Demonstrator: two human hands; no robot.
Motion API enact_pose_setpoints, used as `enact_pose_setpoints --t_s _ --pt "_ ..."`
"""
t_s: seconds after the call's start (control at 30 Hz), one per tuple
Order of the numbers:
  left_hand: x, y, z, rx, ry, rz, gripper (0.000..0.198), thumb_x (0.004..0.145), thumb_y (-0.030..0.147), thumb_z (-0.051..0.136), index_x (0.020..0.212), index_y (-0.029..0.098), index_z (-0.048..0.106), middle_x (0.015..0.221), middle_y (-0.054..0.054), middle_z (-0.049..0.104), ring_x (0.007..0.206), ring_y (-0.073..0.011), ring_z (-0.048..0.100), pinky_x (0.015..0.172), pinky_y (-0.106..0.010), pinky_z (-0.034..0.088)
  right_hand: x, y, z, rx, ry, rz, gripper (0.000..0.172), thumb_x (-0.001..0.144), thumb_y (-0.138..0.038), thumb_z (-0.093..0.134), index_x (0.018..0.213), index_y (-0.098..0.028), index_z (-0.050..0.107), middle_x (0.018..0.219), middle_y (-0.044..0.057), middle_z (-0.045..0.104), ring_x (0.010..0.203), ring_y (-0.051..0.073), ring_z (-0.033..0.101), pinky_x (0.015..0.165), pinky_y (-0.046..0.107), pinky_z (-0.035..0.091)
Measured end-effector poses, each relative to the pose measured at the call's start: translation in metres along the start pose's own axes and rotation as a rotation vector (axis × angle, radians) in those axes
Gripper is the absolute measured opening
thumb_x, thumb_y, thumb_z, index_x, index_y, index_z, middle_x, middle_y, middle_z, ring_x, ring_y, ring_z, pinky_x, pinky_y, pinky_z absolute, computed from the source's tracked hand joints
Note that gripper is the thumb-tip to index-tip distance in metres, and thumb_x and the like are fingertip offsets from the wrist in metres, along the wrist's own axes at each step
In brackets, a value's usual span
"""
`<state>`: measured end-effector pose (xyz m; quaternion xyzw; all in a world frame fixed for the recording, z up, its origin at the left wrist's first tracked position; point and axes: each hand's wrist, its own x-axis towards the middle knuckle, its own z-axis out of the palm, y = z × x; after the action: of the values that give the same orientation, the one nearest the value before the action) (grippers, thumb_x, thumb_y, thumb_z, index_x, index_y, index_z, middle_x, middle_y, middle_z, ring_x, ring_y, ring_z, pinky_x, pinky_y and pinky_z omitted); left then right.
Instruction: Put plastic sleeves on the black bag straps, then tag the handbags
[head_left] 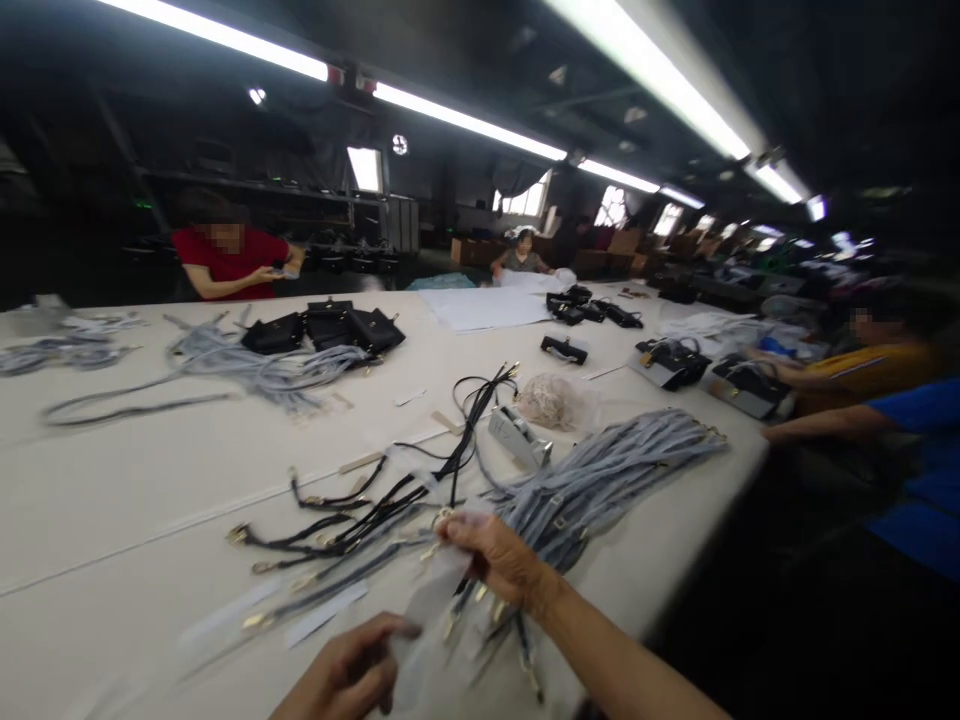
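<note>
Closest to us, the left hand [352, 668] has its index finger stretched away from the curled others, at the edge of a translucent sheet [431, 600]; whether it touches, I can't tell. Just beyond, the right hand [495, 555] has thumb and finger clamped on the metal end of a black strap [454, 484], over the table [150, 470]. Past it lie grey-wrapped straps [600, 480] and a bagged beige bundle [551, 400]. Further off sit black bags [330, 325], then a person in red [236, 262].
</note>
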<state>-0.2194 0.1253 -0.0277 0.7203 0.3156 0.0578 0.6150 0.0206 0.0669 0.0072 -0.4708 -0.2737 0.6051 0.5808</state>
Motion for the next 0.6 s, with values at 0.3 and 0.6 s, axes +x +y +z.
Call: enact_pose_setpoints --t_s 0.3,0.6 --pt "-0.061 -0.011 -0.016 -0.097 0.15 -0.207 0.045 0.077 0.039 0.056 0.114 0.015 0.063 0.066 0.003 0.056 0.049 -0.0083 0.036 0.043 -0.019 0.029 -0.001 0.0 -0.017 -0.091 0.103 0.066 0.046 0.06 -0.046 0.088 0.091 -0.014 0.076 0.084 0.002 0.066 0.056 0.005 0.047 0.047 0.017 0.036" --pt "-0.104 -0.062 -0.056 0.096 0.238 -0.364 0.035 0.076 0.032 0.05 0.105 0.017 0.063 0.065 0.002 0.058 0.052 -0.0128 0.047 0.048 -0.022 0.038 0.002 -0.006 -0.007 -0.325 0.087 0.03 0.047 0.061 -0.054 0.084 0.082 -0.013 0.071 0.062 -0.004 0.053 0.052 0.007 0.041 0.046 0.02 0.028"
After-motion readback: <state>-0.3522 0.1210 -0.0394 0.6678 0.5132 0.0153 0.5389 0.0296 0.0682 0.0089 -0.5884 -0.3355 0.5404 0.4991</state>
